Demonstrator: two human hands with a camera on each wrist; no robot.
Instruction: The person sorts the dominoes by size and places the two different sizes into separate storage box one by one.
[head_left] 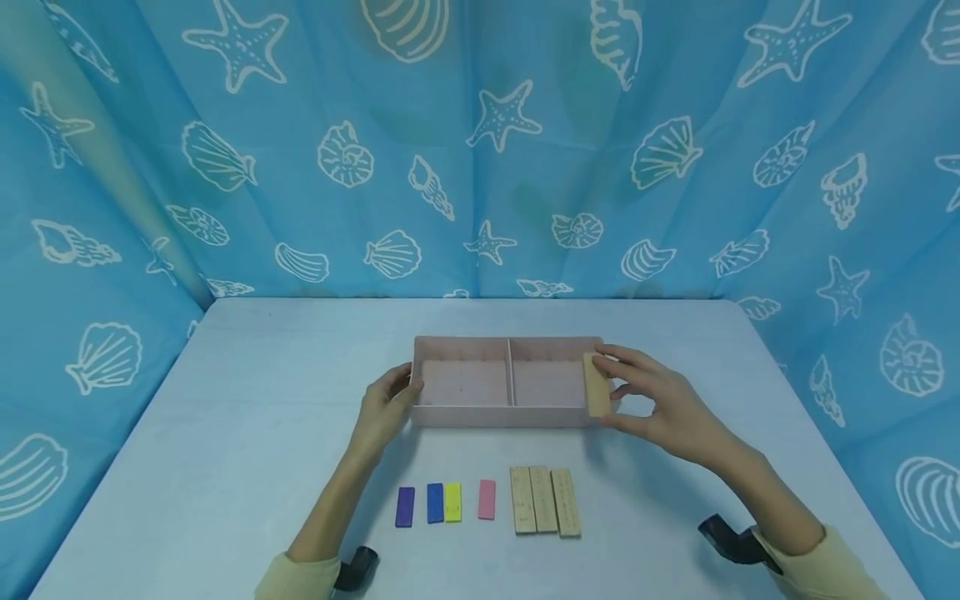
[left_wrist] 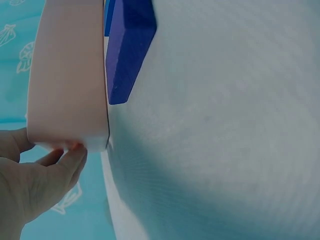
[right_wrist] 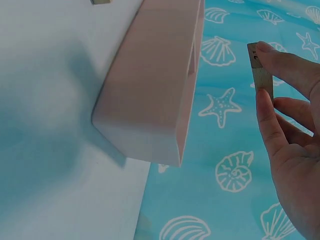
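A pale pink box (head_left: 498, 417) with two compartments and a divider stands on the table. My left hand (head_left: 386, 412) grips its left end, thumb at the front corner and fingers behind. In the left wrist view, the fingertips lie against the end wall of the box (left_wrist: 70, 75). At the other end, my right hand (head_left: 667, 404) pinches a light wooden block (head_left: 596, 387) between thumb and fingertips, overlapping the right wall in the head view. The right wrist view shows this block (right_wrist: 262, 75) apart from the box, with small dark marks near one end. Both compartments show bare floors.
Three wooden blocks (head_left: 543, 500) lie side by side in front of the box. Left of them are a pink block (head_left: 487, 500), a yellow block (head_left: 453, 502), a blue block (head_left: 435, 503) and a purple block (head_left: 405, 507). A blue shell-patterned curtain (head_left: 465, 150) surrounds the table.
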